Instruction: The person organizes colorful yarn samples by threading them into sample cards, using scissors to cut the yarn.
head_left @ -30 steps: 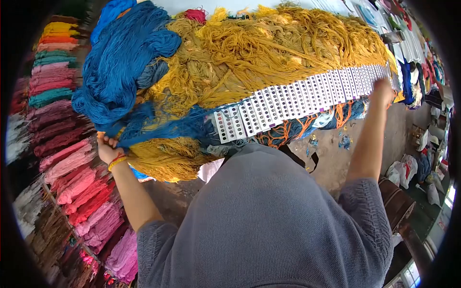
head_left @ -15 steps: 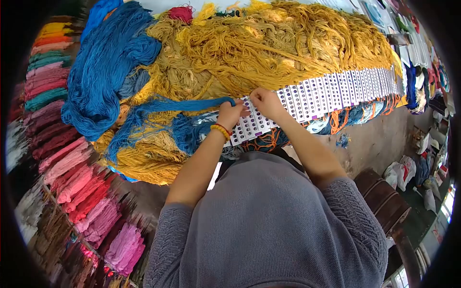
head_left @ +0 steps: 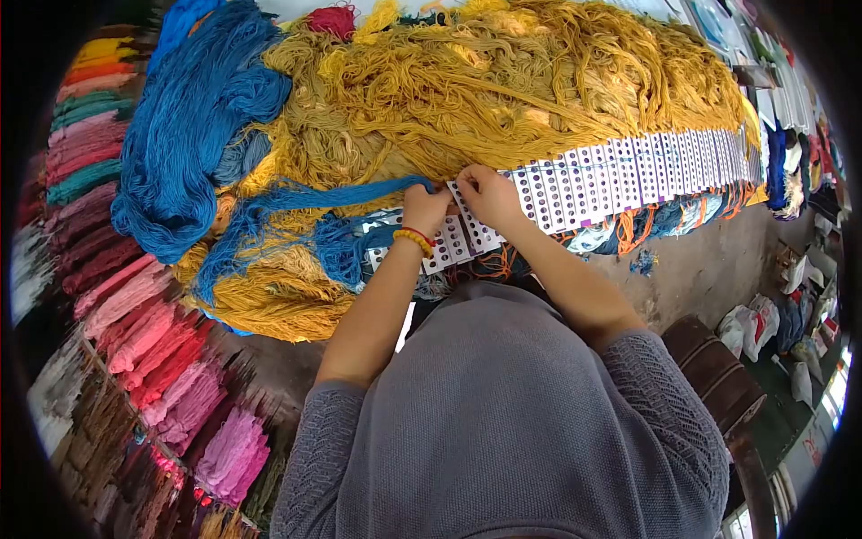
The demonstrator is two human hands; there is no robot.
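Blue yarn runs in a loose bundle from the left into my left hand, whose fingers are closed around its end. My right hand sits just beside it, thumb and forefinger pinched at the upper end of a white punched card. This card belongs to a long row of white cards with dark round holes. A narrow dark gap separates it from the cards under my left hand. Exactly how the fingertips meet the yarn and card is partly hidden.
Mustard-yellow yarn is heaped behind the cards. A large blue skein lies at the left. Orange and dark blue strands hang below the card row. Pink and red skeins line the left side, and a brown seat stands at the right.
My right hand has moved slightly left and now pinches the card's upper end. A gap has opened between this card and those to its left. My left hand still holds the blue yarn.
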